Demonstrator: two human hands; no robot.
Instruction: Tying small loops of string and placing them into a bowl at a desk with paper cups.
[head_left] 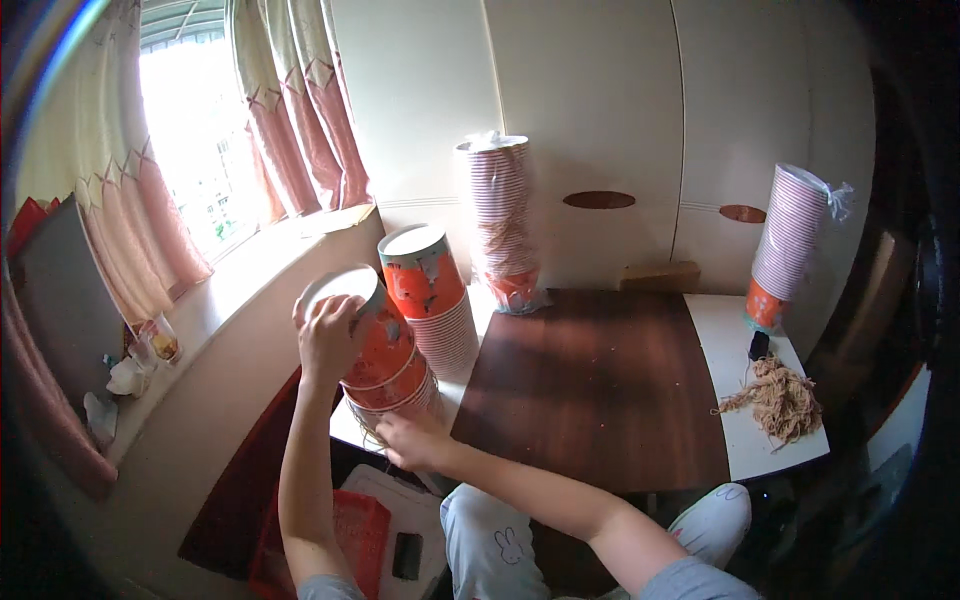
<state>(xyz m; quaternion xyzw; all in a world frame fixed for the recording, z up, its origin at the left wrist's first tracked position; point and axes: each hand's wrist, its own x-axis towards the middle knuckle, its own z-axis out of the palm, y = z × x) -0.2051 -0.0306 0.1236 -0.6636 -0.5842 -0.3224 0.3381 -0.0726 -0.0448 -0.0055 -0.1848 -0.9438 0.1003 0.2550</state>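
Orange-printed paper buckets (385, 345) stand bottom-up in a nested stack at the near left corner of the table. My left hand (330, 325) grips the top bucket, its fingers curled over the pale round base. Low on the same stack, my right hand (410, 440) is closed beside the striped rims. Thin tan strands show by its fingertips, but what it holds is hidden. Just behind stands a second upturned bucket stack (430, 295), which neither hand touches. A loose bundle of tan string (780, 400) lies at the table's right end.
A tall plastic-wrapped bucket stack (497, 210) stands at the back, another wrapped stack (785, 240) at the back right. The table (600, 400) has a dark brown middle and white ends. A red crate (350, 530) sits below on the left, near the windowsill (270, 270).
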